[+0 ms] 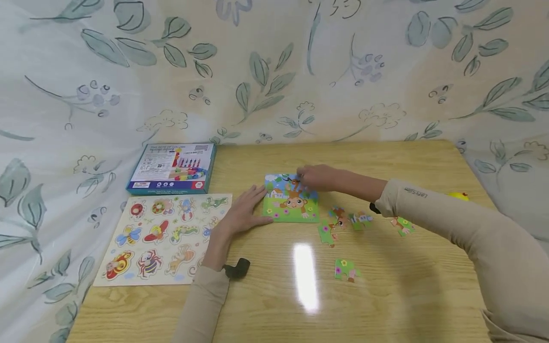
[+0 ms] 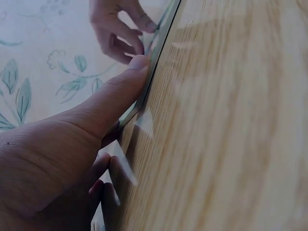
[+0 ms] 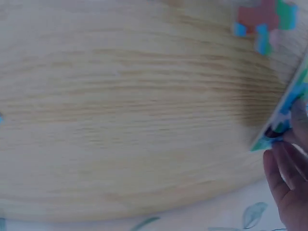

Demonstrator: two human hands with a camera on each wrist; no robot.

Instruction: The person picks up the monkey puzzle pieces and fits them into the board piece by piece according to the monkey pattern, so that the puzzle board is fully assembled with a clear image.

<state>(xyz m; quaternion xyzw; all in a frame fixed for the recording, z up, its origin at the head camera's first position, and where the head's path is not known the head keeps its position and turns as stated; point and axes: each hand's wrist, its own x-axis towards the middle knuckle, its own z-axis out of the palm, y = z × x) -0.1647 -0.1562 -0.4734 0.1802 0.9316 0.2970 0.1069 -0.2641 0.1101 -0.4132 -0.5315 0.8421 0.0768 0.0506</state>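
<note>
A monkey jigsaw puzzle board (image 1: 283, 215) lies in the middle of the table. My left hand (image 1: 244, 212) rests at its left side with fingers extended. In the left wrist view, the thumb (image 2: 118, 96) presses on the board's edge. At the top right corner of the board, my right hand (image 1: 319, 177) pinches a puzzle piece that the fingers largely hide. The right wrist view shows those fingers (image 3: 284, 166) at the blue corner of the board (image 3: 294, 96). Loose puzzle pieces (image 1: 326, 232) lie just right of the board, one printed with a brown monkey face (image 1: 339, 220).
Another piece (image 1: 344, 269) lies nearer the front, and one (image 1: 403, 226) sits beneath the right forearm. A peg board of insects (image 1: 167, 238) is at the left, with a blue toy box (image 1: 171, 169) behind it. Something yellow (image 1: 459, 196) shows past the right sleeve.
</note>
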